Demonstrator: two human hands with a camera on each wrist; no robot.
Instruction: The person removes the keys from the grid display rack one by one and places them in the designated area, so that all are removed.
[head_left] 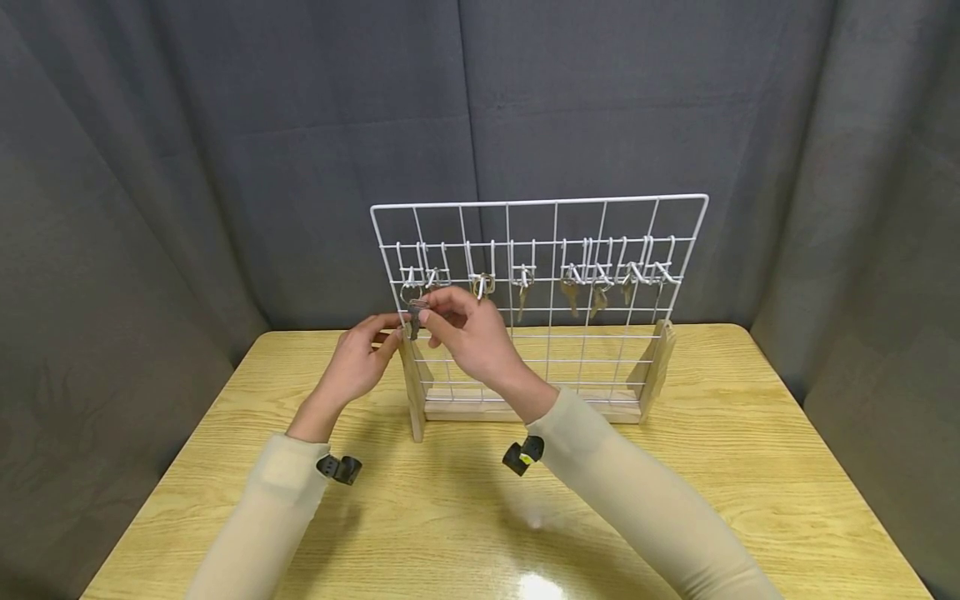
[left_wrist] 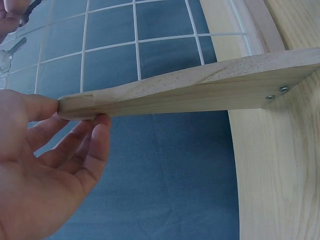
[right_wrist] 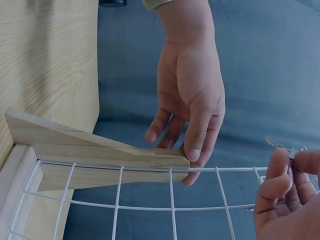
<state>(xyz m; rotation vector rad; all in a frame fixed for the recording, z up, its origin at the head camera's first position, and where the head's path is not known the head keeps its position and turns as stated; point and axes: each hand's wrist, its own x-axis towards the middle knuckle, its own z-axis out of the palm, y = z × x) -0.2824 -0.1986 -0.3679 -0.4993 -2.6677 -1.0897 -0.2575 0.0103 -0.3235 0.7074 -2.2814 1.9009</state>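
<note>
My left hand (head_left: 362, 357) grips the top end of the rack's left wooden upright (left_wrist: 165, 95), thumb on one side and fingertips on the other. My right hand (head_left: 472, 333) pinches a key (head_left: 415, 321) with a small ring, in front of the leftmost hooks of the white wire grid rack (head_left: 540, 201). Whether that ring sits on a hook cannot be told. In the right wrist view a silver key (right_wrist: 276, 143) shows at the right hand's fingertips. Beside the right hand in the left wrist view is a silver key (left_wrist: 6, 59).
Several keys hang on white hooks along the grid, among them a brass key (head_left: 570, 293) and another key (head_left: 597, 302) to the right. The rack stands on a wooden base (head_left: 525, 410) on the wood-grain table (head_left: 420, 533). Grey curtains (head_left: 322, 125) surround the table.
</note>
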